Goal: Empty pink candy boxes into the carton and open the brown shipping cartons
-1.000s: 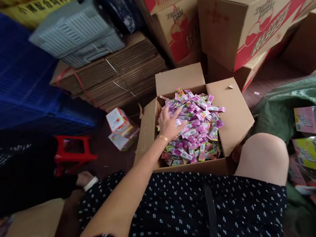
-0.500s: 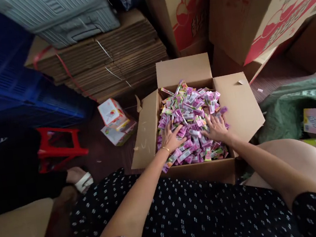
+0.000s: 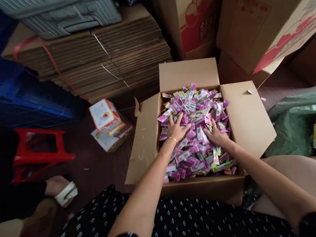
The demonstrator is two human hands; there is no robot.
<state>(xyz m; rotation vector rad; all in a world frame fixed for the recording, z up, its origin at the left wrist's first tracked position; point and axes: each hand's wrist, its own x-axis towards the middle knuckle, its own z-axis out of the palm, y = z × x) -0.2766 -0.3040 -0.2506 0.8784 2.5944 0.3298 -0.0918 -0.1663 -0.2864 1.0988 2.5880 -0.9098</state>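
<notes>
Both your hands press on pink sachets (image 3: 190,151) in the open carton (image 3: 207,190).
Your left hand (image 3: 177,130) lies fingers wide toward the carton's left edge; your right hand (image 3: 219,137), also spread, sits nearer its right edge. The sachets heap from far edge to near edge.

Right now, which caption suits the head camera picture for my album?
Left hand and right hand, fingers spread, on small purple packets heaped in an open cardboard box.
</notes>
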